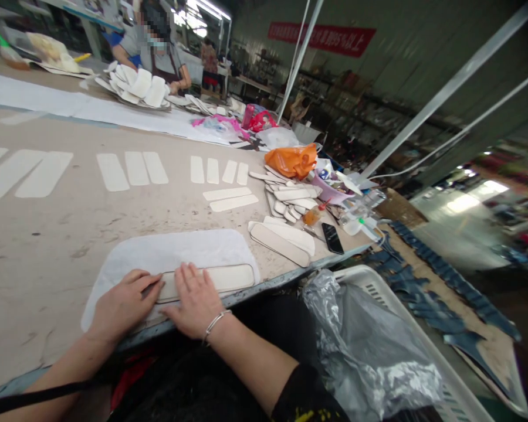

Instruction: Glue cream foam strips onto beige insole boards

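A long white strip-shaped piece (233, 278) with rounded corners and a thin dark outline lies at the table's near edge. Under it is a larger white rounded sheet (193, 241). My right hand (196, 302) rests flat across the strip's middle, fingers stretched out. At the strip's left end my left hand (125, 302) has its fingers drawn together. A small dark sliver shows between that thumb and forefinger, too little to name. The left end of the strip is partly hidden by the fingers.
Stacked strips (281, 241) lie to the right, near a black phone (332, 238) and an orange bag (293, 161). White pieces (112, 172) lie in rows farther back. Beside the table stands a white basket (365, 272) with grey plastic. A co-worker (156, 55) sits across the table.
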The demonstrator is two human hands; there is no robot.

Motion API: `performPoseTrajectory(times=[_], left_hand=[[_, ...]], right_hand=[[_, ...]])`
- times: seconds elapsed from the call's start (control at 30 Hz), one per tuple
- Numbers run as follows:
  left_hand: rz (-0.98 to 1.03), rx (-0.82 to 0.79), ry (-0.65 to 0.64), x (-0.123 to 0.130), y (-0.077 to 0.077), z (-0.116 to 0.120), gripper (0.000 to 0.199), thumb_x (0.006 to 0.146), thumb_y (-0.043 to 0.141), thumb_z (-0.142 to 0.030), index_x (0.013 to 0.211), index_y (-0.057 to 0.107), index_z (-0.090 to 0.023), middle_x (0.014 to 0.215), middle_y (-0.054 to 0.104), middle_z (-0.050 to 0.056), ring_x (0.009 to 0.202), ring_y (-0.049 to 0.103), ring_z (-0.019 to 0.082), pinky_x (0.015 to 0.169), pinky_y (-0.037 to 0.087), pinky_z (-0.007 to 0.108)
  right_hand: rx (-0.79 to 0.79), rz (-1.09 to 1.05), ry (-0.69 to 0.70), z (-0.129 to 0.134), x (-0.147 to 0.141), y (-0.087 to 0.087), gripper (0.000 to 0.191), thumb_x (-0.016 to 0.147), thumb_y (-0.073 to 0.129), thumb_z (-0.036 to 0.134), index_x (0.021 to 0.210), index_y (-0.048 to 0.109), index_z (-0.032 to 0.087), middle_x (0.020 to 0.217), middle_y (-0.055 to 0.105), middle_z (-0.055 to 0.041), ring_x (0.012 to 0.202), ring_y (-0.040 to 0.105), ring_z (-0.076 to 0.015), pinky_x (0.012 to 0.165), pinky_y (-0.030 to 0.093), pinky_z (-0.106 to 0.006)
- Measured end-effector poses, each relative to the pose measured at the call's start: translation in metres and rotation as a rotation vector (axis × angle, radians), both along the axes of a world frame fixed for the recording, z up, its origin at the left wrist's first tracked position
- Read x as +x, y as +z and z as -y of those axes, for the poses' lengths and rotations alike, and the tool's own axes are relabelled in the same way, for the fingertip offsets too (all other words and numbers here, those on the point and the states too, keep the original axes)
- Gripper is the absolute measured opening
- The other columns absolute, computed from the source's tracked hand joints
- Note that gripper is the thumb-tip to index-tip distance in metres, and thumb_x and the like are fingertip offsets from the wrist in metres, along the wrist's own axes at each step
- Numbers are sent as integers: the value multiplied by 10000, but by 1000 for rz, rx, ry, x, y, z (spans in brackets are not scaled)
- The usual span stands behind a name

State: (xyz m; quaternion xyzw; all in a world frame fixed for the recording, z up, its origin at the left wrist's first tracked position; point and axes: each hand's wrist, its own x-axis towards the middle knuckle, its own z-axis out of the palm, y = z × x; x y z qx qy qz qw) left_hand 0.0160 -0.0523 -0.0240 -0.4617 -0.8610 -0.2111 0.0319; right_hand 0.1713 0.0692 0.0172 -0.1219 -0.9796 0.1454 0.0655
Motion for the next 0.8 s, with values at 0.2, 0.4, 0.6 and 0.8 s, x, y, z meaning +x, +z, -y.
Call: performPoseTrajectory(times=[0.2,0.4,0.6,0.8], left_hand=[[9,-25,2,-1,2,-1,419,845,361,-511,967,651,-233,1024,604,67,872,612,222,802,502,350],[28,-44,37,6,10,-3,427,846,358,-513,948,651,-219,1028,605,58,883,609,218,815,488,344],[230,-24,136,-5,21,0,459,794,464,-494,1120,585,-194,958,649,45,750,618,171,720,508,300],[81,128,28,13,58,-9,488,872,398,-458,1234,531,-160,1216,587,116,957,621,199,866,501,336]], right_hand=[[-47,51,-53,-11,20,-14,790,899,282,632,1453,209,74,1530,164,-126,1415,102,-220,1146,111,-434],[4,132,-335,-70,71,-15,774,901,325,614,1453,238,78,1524,160,-139,1412,124,-246,1136,135,-447],[22,122,-400,-72,75,-30,787,893,372,592,1456,221,63,1528,130,-140,1414,102,-267,1131,100,-465],[47,121,-381,-71,74,-35,763,904,350,573,1453,231,56,1525,141,-137,1412,109,-273,1127,100,-467]])
